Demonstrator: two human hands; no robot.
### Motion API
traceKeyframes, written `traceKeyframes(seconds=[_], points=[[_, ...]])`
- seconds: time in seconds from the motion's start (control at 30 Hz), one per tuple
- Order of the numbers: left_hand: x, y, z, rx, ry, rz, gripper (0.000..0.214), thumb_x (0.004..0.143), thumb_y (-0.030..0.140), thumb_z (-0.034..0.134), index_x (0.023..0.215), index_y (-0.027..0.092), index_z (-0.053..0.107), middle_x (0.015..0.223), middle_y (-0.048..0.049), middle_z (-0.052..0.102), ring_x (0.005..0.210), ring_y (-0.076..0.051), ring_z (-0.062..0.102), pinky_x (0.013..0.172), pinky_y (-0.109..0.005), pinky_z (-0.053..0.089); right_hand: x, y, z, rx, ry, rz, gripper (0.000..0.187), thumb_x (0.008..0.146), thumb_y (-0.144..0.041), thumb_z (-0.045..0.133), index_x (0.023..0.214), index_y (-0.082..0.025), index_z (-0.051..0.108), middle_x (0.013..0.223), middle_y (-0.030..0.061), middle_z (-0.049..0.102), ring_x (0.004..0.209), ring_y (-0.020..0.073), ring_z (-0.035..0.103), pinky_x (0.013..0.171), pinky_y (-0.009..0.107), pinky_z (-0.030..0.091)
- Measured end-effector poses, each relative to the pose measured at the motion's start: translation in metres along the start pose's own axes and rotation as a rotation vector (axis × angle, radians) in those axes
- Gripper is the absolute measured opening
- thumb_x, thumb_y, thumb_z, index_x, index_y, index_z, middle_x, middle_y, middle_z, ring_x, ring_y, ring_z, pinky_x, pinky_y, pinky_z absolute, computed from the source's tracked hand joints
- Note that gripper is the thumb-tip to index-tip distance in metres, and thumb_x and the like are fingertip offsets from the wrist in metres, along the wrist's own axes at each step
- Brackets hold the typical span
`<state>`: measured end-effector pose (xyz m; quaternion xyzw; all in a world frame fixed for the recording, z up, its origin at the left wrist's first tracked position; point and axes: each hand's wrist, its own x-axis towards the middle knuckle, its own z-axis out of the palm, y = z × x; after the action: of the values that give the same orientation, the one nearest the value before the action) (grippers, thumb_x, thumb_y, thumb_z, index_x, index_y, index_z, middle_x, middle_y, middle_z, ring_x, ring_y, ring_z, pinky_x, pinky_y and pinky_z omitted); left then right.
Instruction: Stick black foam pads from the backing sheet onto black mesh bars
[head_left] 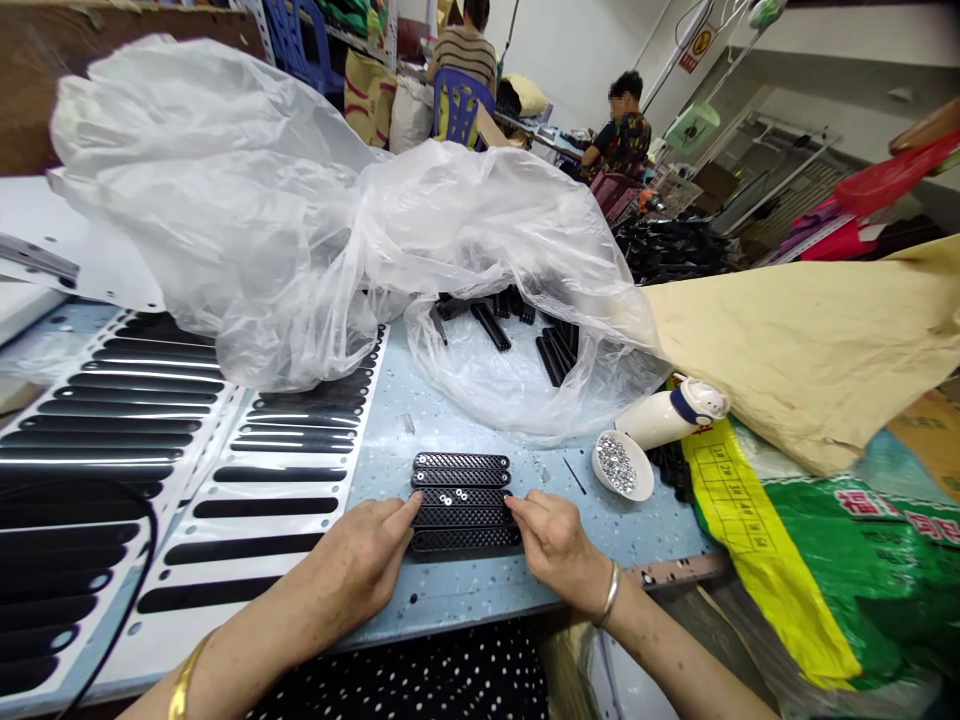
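Observation:
Several black perforated plastic strips (461, 500) lie side by side in a row on the pale blue table (450, 600). Small silver washers rest on the middle strip. My left hand (360, 560) touches the left ends of the nearer strips with its fingertips. My right hand (555, 545) touches their right ends; a bracelet sits on that wrist. Neither hand is closed around a strip. A small white bowl (622, 465) of shiny metal pieces stands just right of the strips.
White sheets with black oblong stickers (150, 440) cover the left. A big crumpled clear plastic bag (315, 230) holds more black strips (525, 325) behind. A white bottle (671, 410), tan paper (810, 340) and a green sack (862, 560) lie right. Two people sit far back.

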<state>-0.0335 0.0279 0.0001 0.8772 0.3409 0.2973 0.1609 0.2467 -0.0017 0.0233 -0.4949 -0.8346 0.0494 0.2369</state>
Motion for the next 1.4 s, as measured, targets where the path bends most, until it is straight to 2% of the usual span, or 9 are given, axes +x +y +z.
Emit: traceKeyframes(seconds=[0.2,0.3,0.57,0.77,0.93,1.07,1.2,1.3,1.4], points=[[0.003,0.003,-0.008,-0.006,-0.013,-0.028,0.042,0.092,0.009,0.041,0.133,0.016,0.046,0.081,-0.0054,0.066,0.07,-0.02,0.064,0.063,-0.033,0.055,0.008,-0.003,-0.005,0.05,0.065,0.035,0.027,0.095,-0.011,0.043,0.103,-0.008,0.069,0.065,0.0038,0.057,0.055,0.0152,0.052,0.053,0.027,0.04],[0.01,0.009,-0.017,0.043,-0.047,-0.027,0.037,0.093,0.015,0.044,0.128,0.012,0.05,0.075,-0.005,0.064,0.063,-0.021,0.063,0.057,-0.033,0.052,0.019,-0.013,0.0,0.011,0.024,0.006,0.026,0.096,-0.013,0.045,0.098,-0.011,0.071,0.065,0.0043,0.058,0.056,0.0156,0.053,0.054,0.027,0.039],[0.043,0.018,-0.012,0.198,-0.292,-0.093,0.022,0.092,0.013,0.043,0.093,0.018,0.065,0.073,-0.0053,0.068,0.065,-0.024,0.068,0.058,-0.032,0.049,0.048,-0.027,0.024,-0.055,-0.082,-0.011,0.023,0.09,-0.013,0.055,0.07,-0.017,0.066,0.064,0.0031,0.062,0.057,0.0149,0.056,0.054,0.028,0.033],[0.049,0.018,-0.007,0.199,-0.291,-0.099,0.021,0.085,0.009,0.046,0.075,0.018,0.062,0.065,-0.0041,0.067,0.058,-0.022,0.066,0.052,-0.028,0.044,0.04,-0.025,0.019,-0.06,-0.112,-0.017,0.022,0.089,-0.009,0.052,0.071,-0.016,0.063,0.067,0.0039,0.063,0.06,0.0146,0.057,0.056,0.027,0.034],[0.037,0.024,-0.009,0.141,-0.25,-0.093,0.023,0.089,0.009,0.042,0.083,0.019,0.062,0.068,-0.0029,0.068,0.061,-0.02,0.068,0.054,-0.026,0.047,0.026,-0.028,0.011,-0.039,-0.153,-0.034,0.024,0.091,-0.01,0.05,0.07,-0.017,0.061,0.066,0.0028,0.061,0.06,0.0149,0.055,0.056,0.027,0.034],[0.031,0.025,-0.009,0.104,-0.21,-0.102,0.022,0.09,0.01,0.042,0.088,0.019,0.062,0.072,-0.0025,0.07,0.064,-0.018,0.069,0.057,-0.025,0.05,0.023,-0.028,0.009,-0.014,-0.159,-0.015,0.015,0.089,-0.011,0.054,0.08,-0.016,0.065,0.07,0.0039,0.063,0.063,0.0158,0.058,0.057,0.026,0.037],[0.024,0.023,-0.013,-0.005,-0.067,-0.096,0.023,0.09,0.011,0.044,0.104,0.018,0.061,0.082,-0.005,0.073,0.071,-0.019,0.071,0.063,-0.027,0.055,0.022,-0.028,0.006,0.014,-0.146,-0.004,0.015,0.089,-0.009,0.053,0.088,-0.014,0.067,0.072,0.0049,0.064,0.064,0.0166,0.059,0.058,0.027,0.039],[0.017,0.024,-0.017,0.008,-0.01,-0.071,0.028,0.091,0.01,0.042,0.111,0.017,0.06,0.074,-0.0039,0.071,0.062,-0.017,0.069,0.056,-0.026,0.053,0.019,-0.028,0.005,0.043,-0.111,-0.013,0.021,0.091,-0.009,0.048,0.09,-0.013,0.068,0.071,0.0057,0.064,0.062,0.0166,0.058,0.056,0.027,0.039],[0.012,0.027,-0.018,0.114,-0.031,0.028,0.037,0.086,0.005,0.037,0.115,0.013,0.059,0.066,-0.0037,0.067,0.052,-0.019,0.065,0.048,-0.028,0.05,0.015,-0.028,0.005,0.037,-0.073,-0.036,0.025,0.093,-0.008,0.043,0.097,-0.011,0.068,0.072,0.0065,0.063,0.061,0.0167,0.057,0.056,0.028,0.039]])
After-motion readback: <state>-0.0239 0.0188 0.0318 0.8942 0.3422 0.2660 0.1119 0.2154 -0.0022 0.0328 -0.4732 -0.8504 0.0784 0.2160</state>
